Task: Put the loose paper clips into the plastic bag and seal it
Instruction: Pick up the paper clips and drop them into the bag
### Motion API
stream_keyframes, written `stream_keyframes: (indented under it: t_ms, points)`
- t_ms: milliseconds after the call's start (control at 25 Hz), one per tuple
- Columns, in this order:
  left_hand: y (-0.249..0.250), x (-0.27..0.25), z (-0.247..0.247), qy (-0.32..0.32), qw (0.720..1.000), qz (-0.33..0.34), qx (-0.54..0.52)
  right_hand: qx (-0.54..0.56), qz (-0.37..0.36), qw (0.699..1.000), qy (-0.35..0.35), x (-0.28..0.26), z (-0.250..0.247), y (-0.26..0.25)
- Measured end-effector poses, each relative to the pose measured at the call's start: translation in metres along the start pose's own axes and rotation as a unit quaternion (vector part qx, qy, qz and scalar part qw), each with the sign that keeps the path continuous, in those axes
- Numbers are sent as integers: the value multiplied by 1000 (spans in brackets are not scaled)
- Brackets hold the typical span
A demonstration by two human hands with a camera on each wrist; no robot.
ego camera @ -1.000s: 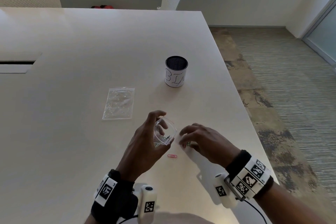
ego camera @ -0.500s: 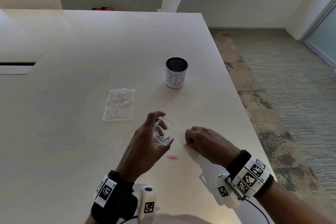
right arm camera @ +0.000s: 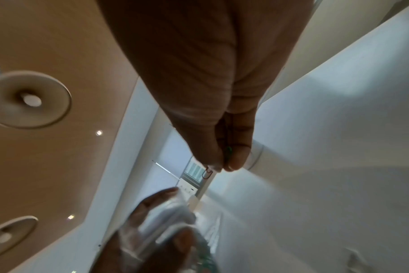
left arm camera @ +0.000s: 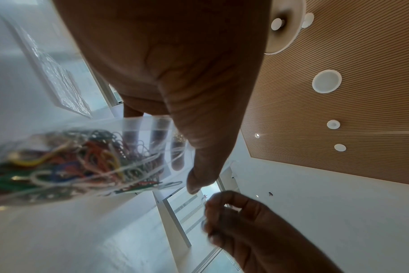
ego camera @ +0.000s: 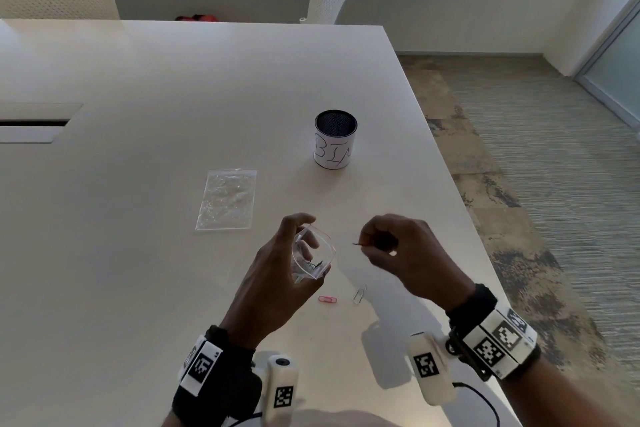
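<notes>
A spare flat bag [ego camera: 227,199] lies far left. The left hand [ego camera: 277,274] grips the open plastic bag [ego camera: 311,253], already holding many clips. A pink clip [ego camera: 327,299] and a silver clip [ego camera: 359,294] remain loose on the table [ego camera: 138,253]. The right hand [ego camera: 398,250] pinches clips [right arm camera: 207,172] beside the bag mouth. Sealing is not yet done.

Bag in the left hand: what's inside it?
The bag, held open by the left hand, holds a tangle of colored and silver paper clips. The count can't be told; its lower end is blurred.
</notes>
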State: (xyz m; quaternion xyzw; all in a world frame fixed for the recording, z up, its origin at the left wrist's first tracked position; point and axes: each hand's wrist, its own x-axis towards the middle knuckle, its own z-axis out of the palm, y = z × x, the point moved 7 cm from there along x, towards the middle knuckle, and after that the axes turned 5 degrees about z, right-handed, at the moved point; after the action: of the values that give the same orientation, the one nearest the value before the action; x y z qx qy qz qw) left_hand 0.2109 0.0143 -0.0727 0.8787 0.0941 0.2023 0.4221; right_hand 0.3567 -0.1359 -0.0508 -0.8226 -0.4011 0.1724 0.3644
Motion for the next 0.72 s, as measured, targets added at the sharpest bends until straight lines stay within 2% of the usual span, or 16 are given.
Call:
stream_keyframes:
  t_ms: [160,280,400,600,640,720]
  points:
    - [3,1,3,-5,1000,5,-1,103,-44,993,45,-2,-13,-43]
    - [3,1,3,-4,1000,3,-6,29,-113,993,21,-1,1,-77]
    - [1,0,3,-11,1000,-17,-15,-19,-142,990,-13,4,16,-90]
    - [1,0,0,0,1000,-4,-7,6,-122,992,35,7,0,-76]
    - [0,-1,0,2,1000,-5,-7,-9,-110,994,25,7,-2,-65]
    - [-1,-1,0,2,1000,-4,-9,-63,-89,992,-60,3,7,-41]
